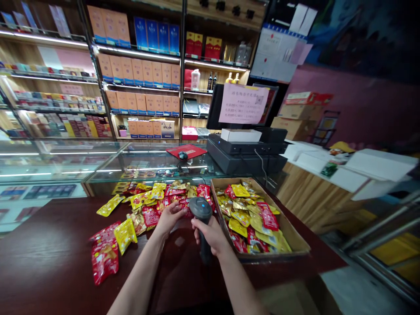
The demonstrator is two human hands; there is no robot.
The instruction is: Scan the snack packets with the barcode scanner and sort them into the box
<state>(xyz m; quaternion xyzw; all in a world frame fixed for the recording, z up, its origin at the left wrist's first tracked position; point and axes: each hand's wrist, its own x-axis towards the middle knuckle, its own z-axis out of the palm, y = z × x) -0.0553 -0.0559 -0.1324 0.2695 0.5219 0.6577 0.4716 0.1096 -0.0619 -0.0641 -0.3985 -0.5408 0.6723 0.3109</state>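
My right hand [211, 234] is wrapped round the handle of a dark barcode scanner [201, 209], held upright over the counter with a small blue light on its head. Left of the scanner, my left hand [170, 218] has its thumb and fingers bent around the edge of a red snack packet [186, 207]; the scanner partly covers this packet. Beyond both hands spreads a loose pile of red, yellow and gold snack packets [151, 215]. To the right, a shallow cardboard box [297, 245] holds many more of the same packets.
Two red packets [105, 258] and a yellow packet [125, 236] lie apart on the dark red counter [49, 262]. Behind stand a glass display case [108, 168], a red mouse pad [193, 151], a cash drawer [246, 157] and a monitor [215, 107]. White boxes [377, 166] stand at right.
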